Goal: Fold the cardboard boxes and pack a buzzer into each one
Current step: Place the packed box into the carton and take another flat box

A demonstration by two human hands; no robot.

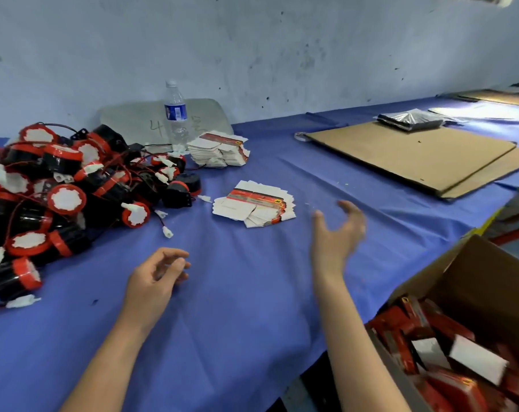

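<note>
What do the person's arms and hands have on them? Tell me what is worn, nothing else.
Nothing is worn that shows. The left hand and right hand have no gloves, and no ring, watch or wristband can be seen. Both arms are bare as far as the picture's lower edge, with no sleeve in view. The right hand's fingers are motion-blurred, so fine detail there cannot be told.

Left hand (157,270) low, forearm stretched forward, fingers loosely curled, holding nothing. Right hand (337,233) raised further ahead, palm turned inward, fingers spread and relaxed, motion-blurred, holding nothing. 2 bare forearms, well apart.
</note>
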